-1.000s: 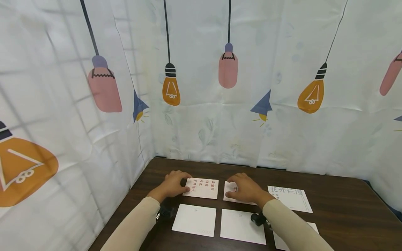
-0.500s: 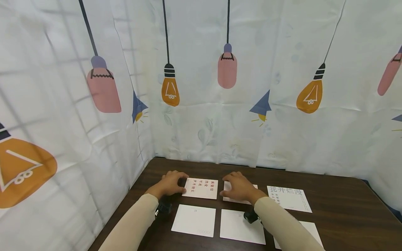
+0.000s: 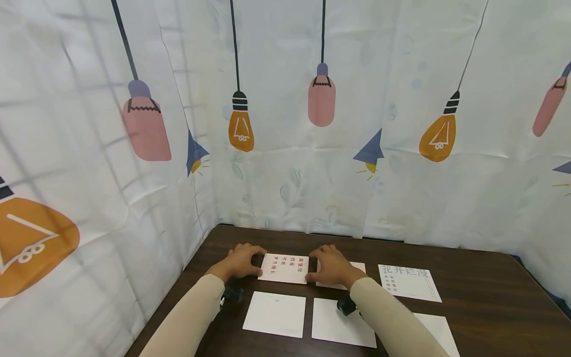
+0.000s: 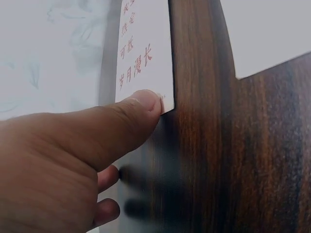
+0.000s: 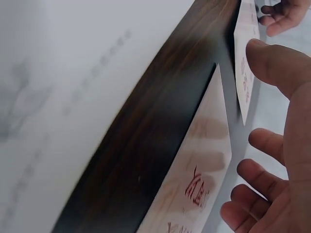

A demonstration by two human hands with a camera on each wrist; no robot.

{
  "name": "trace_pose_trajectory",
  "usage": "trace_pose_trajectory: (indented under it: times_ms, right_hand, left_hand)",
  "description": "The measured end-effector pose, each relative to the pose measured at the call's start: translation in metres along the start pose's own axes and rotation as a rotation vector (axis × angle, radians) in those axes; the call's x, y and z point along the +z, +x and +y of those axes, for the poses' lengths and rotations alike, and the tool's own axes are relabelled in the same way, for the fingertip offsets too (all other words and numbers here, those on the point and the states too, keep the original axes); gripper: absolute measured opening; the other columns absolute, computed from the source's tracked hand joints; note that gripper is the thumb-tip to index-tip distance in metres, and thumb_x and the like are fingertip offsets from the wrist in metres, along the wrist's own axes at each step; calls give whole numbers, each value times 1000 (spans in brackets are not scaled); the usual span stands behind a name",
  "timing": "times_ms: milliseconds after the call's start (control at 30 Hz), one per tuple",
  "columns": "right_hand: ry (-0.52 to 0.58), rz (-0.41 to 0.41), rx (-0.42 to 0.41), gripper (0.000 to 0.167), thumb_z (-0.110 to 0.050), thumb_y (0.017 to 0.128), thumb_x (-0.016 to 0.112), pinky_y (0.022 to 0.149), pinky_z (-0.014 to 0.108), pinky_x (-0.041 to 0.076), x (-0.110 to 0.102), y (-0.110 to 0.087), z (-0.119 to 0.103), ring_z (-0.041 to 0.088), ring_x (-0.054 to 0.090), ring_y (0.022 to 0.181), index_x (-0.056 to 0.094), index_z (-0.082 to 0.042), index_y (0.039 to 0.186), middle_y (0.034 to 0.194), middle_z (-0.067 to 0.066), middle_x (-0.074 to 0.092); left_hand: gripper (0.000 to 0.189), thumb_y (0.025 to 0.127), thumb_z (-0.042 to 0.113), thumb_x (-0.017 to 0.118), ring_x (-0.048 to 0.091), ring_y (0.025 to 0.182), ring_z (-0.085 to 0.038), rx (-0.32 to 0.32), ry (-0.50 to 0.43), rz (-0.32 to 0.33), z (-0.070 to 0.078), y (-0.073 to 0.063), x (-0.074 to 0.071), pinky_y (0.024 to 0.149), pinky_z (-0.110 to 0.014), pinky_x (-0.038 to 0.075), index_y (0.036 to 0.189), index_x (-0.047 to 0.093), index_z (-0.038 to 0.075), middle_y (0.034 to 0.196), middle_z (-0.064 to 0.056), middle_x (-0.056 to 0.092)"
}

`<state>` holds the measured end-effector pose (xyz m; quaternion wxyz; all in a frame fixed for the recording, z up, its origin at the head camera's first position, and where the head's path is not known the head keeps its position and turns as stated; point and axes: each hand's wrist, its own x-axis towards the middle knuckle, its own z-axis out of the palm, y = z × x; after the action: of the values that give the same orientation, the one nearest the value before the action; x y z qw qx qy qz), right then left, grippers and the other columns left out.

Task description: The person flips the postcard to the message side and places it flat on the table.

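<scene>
A white card with red Chinese writing lies flat in the table's back row. My left hand is at its left end, thumb and forefinger spread across that edge. Close up, the left thumb rests on the card's corner. At the card's right edge is my right hand, its fingers apart and loosely bent. In the right wrist view its palm holds nothing, and the thumb overlaps the card. Below that hand lies a second card with red writing, partly hidden by it in the head view.
On the dark wooden table, a card with large blue characters lies to the right. Nearer me is a front row of white cards, such as the left one. A white curtain with printed lamps hangs behind and at the left.
My right hand has moved left, from over the second card to the right edge of the first. My left hand stays at the first card's left end.
</scene>
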<state>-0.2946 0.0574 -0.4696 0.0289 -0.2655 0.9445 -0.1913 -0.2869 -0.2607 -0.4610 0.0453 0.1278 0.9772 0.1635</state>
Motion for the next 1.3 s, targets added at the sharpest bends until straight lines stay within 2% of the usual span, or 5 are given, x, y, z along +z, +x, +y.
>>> trace_pose_trajectory:
  times_ms: [500,767,1000,1133,1300]
  right_hand:
    - [-9,-61,43,81,-54,81,83,112,57,31,3,8,-6,39,36,137,57,-9,143,147,18,45]
    - [23,-26,17,78,-51,77,87,113,57,29,4,11,-5,40,34,138,59,-10,138,148,18,44]
    - [31,18,-10,81,-49,74,91,113,55,30,10,14,-5,39,36,138,55,-11,136,146,15,47]
    - [44,31,-17,83,-46,72,93,112,53,33,12,16,-4,35,41,134,53,-10,135,140,11,53]
    - [82,41,19,82,-40,74,93,99,48,46,11,15,-8,29,53,116,50,-11,138,124,10,60]
  left_hand:
    - [67,78,30,91,45,124,-40,-28,25,-44,5,6,-2,98,-63,33,139,64,21,131,-13,57]
    - [64,77,31,92,44,123,-39,-40,41,-73,8,9,-5,99,-63,33,135,66,22,130,-13,56]
    - [79,76,30,93,44,125,-40,-45,23,-52,6,8,-5,100,-65,33,145,57,17,133,-15,55]
    - [71,74,29,94,47,120,-35,-27,12,-26,4,9,-2,98,-61,34,136,61,18,124,-8,59]
    - [67,73,27,95,48,107,-25,-19,-40,19,2,9,0,94,-54,35,129,58,21,108,7,61]
